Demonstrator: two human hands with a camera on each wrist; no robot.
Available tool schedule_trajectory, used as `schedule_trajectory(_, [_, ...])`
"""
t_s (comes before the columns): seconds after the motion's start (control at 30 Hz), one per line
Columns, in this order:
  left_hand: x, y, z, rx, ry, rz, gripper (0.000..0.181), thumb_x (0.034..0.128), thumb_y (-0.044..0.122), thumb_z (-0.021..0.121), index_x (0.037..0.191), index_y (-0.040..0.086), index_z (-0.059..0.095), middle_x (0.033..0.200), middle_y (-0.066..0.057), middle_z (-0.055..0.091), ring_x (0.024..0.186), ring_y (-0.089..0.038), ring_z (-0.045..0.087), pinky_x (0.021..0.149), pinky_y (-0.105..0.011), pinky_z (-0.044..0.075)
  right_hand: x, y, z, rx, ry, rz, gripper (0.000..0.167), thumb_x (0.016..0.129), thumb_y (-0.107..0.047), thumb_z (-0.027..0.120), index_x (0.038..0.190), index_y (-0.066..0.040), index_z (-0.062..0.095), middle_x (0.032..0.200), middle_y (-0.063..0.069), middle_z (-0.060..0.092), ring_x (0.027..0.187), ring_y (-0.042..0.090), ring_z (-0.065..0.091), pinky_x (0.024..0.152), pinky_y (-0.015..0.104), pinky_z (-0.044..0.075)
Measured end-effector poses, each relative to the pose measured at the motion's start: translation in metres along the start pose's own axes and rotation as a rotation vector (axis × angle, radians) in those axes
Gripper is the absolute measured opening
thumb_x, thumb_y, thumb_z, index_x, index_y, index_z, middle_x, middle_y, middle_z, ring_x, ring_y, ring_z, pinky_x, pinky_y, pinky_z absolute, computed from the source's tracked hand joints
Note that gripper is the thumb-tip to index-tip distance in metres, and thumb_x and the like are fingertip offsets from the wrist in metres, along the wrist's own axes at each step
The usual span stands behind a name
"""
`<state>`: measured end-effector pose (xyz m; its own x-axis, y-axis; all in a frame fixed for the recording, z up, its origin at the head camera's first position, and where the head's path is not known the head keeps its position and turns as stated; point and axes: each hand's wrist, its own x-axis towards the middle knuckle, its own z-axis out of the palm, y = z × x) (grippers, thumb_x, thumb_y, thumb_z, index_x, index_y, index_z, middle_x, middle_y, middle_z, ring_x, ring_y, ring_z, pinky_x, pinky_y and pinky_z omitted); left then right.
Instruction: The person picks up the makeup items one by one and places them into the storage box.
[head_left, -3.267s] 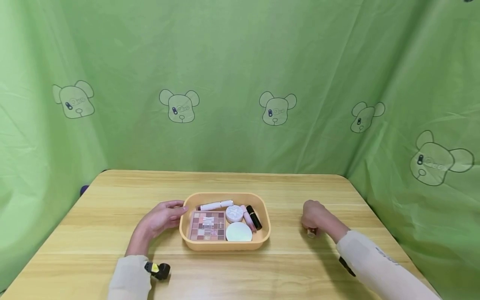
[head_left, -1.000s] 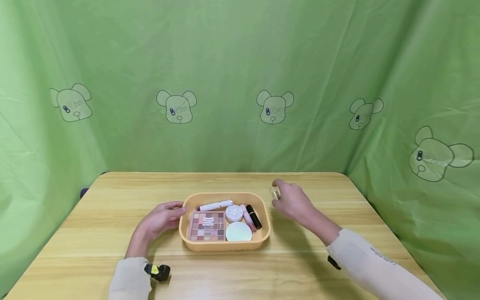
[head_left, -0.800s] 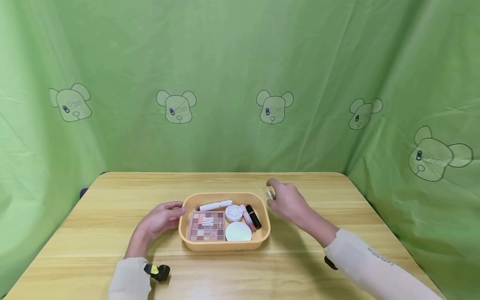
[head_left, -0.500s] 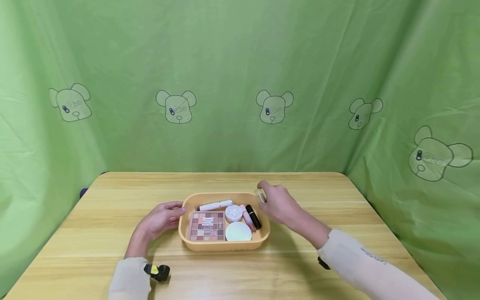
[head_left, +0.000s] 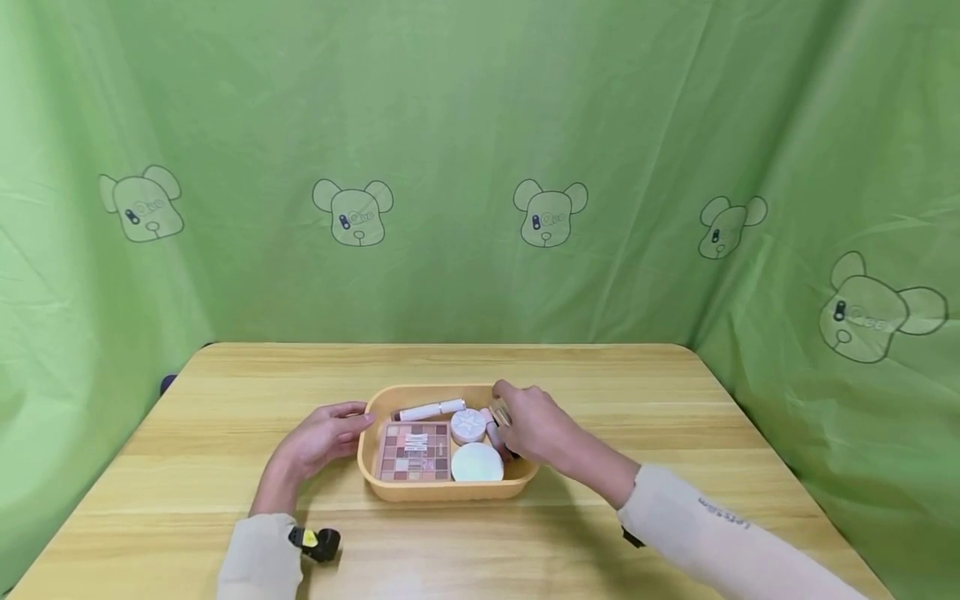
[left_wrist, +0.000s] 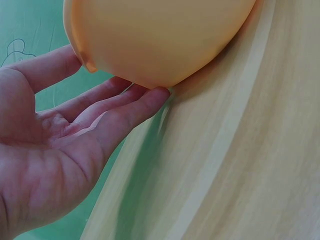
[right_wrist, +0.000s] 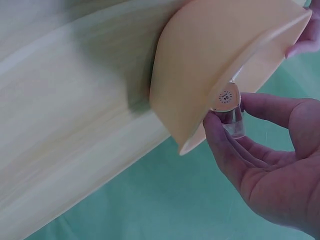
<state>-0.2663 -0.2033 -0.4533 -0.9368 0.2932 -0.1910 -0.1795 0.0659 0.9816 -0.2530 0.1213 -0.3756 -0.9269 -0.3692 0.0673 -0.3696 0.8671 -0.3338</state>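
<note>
My right hand (head_left: 536, 423) pinches a small cosmetic tube (right_wrist: 235, 125) between thumb and fingers, over the right side of a yellow plastic tray (head_left: 450, 493). The tube has a clear end and a gold-coloured part, with a printed round face (right_wrist: 226, 97); its exact kind is unclear. My left hand (head_left: 318, 442) touches the tray's left side, thumb at the rim and straight fingers (left_wrist: 135, 107) against the lower outer wall. In the tray lie an eyeshadow palette (head_left: 414, 452), a white tube (head_left: 431, 410), a star-topped round case (head_left: 468, 425) and a round white compact (head_left: 477, 462).
Beneath the right hand, a pink tube (head_left: 495, 433) and a black tube lie in the tray, partly hidden. The wooden table (head_left: 637, 383) runs back to a green curtain (head_left: 450, 283), which also hangs at both sides.
My right hand, gripping the small tube, has moved left from the table's right side, past the tray's right rim and down into it. My left hand and the tray have stayed put.
</note>
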Motion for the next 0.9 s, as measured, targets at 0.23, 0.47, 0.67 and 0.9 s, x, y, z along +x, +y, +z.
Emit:
schedule_trajectory(0.23, [0.001, 0.0, 0.0, -0.002, 0.001, 0.003, 0.065, 0.1024, 0.019, 0.058, 0.151, -0.015, 0.03, 0.146, -0.036, 0.047, 0.13, -0.041, 0.058, 0.109, -0.044, 0.053, -0.002, -0.002, 0.012, 0.019, 0.023, -0.072, 0.027, 0.09, -0.004, 0.072, 0.115, -0.002, 0.062, 0.084, 0.01, 0.068, 0.068, 0.017, 0.059, 0.055, 0.027, 0.053])
schedule_trajectory(0.47, [0.001, 0.0, 0.0, 0.006, 0.002, 0.0, 0.065, 0.1023, 0.02, 0.059, 0.151, -0.014, 0.031, 0.146, -0.036, 0.048, 0.129, -0.041, 0.058, 0.109, -0.044, 0.053, -0.005, -0.005, 0.018, 0.067, -0.058, -0.032, 0.05, 0.078, 0.01, 0.073, 0.125, -0.001, 0.059, 0.101, 0.018, 0.072, 0.07, 0.018, 0.059, 0.056, 0.025, 0.054])
schedule_trajectory(0.67, [0.0, 0.0, 0.0, 0.0, 0.0, -0.001, 0.066, 0.1021, 0.02, 0.06, 0.15, -0.014, 0.03, 0.146, -0.036, 0.046, 0.13, -0.042, 0.057, 0.11, -0.044, 0.052, -0.005, -0.005, 0.024, 0.053, -0.078, -0.04, 0.052, 0.076, 0.011, 0.073, 0.125, 0.0, 0.059, 0.104, 0.02, 0.072, 0.066, 0.017, 0.06, 0.058, 0.025, 0.058])
schedule_trajectory(0.9, [0.001, -0.001, -0.001, 0.004, 0.001, 0.0, 0.066, 0.102, 0.019, 0.059, 0.151, -0.014, 0.029, 0.146, -0.036, 0.046, 0.131, -0.043, 0.056, 0.111, -0.045, 0.051, -0.004, -0.003, 0.03, -0.021, -0.081, -0.066, 0.051, 0.074, 0.011, 0.071, 0.123, 0.001, 0.06, 0.088, 0.014, 0.069, 0.066, 0.017, 0.055, 0.053, 0.025, 0.049])
